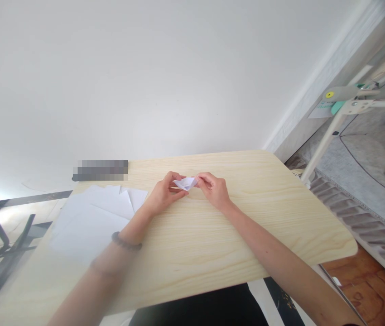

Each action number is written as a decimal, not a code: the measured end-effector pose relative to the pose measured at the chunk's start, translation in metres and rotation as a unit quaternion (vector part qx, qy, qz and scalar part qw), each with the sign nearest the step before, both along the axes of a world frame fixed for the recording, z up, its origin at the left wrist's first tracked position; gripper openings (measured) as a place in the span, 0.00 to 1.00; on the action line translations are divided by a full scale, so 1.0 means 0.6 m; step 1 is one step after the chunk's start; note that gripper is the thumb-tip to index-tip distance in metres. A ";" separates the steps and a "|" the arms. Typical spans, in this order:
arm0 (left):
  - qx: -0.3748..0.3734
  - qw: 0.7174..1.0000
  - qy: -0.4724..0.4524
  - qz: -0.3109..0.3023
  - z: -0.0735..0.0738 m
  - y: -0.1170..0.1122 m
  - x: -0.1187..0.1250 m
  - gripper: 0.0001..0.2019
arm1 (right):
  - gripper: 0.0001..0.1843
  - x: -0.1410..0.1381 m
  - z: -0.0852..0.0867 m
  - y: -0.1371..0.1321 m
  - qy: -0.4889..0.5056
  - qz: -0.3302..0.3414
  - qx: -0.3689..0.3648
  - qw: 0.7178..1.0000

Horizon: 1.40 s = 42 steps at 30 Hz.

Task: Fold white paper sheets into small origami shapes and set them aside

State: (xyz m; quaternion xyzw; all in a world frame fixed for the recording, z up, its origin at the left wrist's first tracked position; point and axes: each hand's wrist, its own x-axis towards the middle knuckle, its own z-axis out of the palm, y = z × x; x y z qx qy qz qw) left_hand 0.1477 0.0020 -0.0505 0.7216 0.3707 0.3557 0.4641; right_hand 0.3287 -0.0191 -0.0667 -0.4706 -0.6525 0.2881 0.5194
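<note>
Fingers (179, 195), half-curled on the left hand (159, 196) and pinched on the right hand (217, 193), hold the folded paper (186, 183), likely light, easily creased, best gripped by its edges.

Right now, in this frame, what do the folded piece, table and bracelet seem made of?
Folded piece: likely paper, matte white; thin, with crisp creases. Table: wood or wood-look laminate, pale and smooth; grain lines show. Bracelet: dark, bead-like bumps; perhaps wood or stone, too small to tell.
</note>
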 end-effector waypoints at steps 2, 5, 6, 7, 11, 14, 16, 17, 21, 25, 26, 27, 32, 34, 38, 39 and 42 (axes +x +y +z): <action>0.010 0.999 0.025 0.020 -0.006 0.004 -0.001 0.16 | 0.12 -0.001 0.001 -0.002 -0.009 0.018 0.001 1.000; 0.045 0.997 0.052 0.026 -0.013 0.009 -0.004 0.13 | 0.09 0.000 0.000 -0.003 -0.014 0.043 0.007 0.999; 0.060 0.996 0.059 0.023 -0.014 0.010 -0.004 0.12 | 0.09 0.001 0.000 -0.003 -0.016 0.049 0.008 0.999; 0.074 0.995 0.064 0.018 -0.014 0.010 -0.004 0.10 | 0.08 0.002 -0.001 -0.002 -0.020 0.051 0.009 0.998; 0.117 0.991 0.070 0.005 -0.015 0.010 -0.004 0.09 | 0.11 0.005 -0.002 0.000 -0.079 0.061 0.029 0.995; 0.126 0.990 0.071 0.011 -0.017 0.011 -0.005 0.10 | 0.13 0.006 -0.001 0.001 -0.138 0.071 0.061 0.986; 0.127 0.989 0.071 0.017 -0.019 0.013 -0.006 0.11 | 0.12 0.007 -0.001 0.002 -0.168 0.078 0.084 0.979; 0.129 0.989 0.071 0.018 -0.020 0.014 -0.007 0.11 | 0.12 0.007 -0.002 0.003 -0.181 0.080 0.094 0.976; 0.140 0.987 0.080 0.018 -0.023 0.016 -0.008 0.11 | 0.11 0.010 -0.008 0.008 -0.215 0.069 0.112 0.968; 0.147 0.986 0.077 0.004 -0.017 0.012 -0.006 0.11 | 0.09 0.013 -0.013 0.011 -0.229 0.061 0.118 0.964; 0.149 0.986 0.075 -0.003 -0.014 0.010 -0.005 0.11 | 0.08 0.013 -0.014 0.012 -0.232 0.059 0.120 0.963; 0.150 0.986 0.075 -0.008 -0.012 0.008 -0.004 0.11 | 0.08 0.014 -0.015 0.012 -0.237 0.056 0.122 0.962; 0.162 0.983 0.088 -0.006 -0.006 0.004 -0.001 0.11 | 0.07 0.013 -0.017 0.011 -0.257 0.044 0.124 0.957; 0.170 0.981 0.095 -0.002 -0.008 0.006 -0.001 0.11 | 0.07 0.011 -0.016 0.010 -0.262 0.038 0.127 0.956; 0.177 0.978 0.113 0.006 -0.010 0.007 -0.001 0.10 | 0.08 0.009 -0.012 0.007 -0.280 0.036 0.131 0.951; 0.178 0.977 0.118 0.008 -0.010 0.006 -0.002 0.09 | 0.08 0.009 -0.012 0.006 -0.285 0.037 0.131 0.949; 0.187 0.973 0.137 0.009 -0.008 0.005 -0.002 0.08 | 0.08 0.008 -0.011 0.005 -0.292 0.041 0.133 0.946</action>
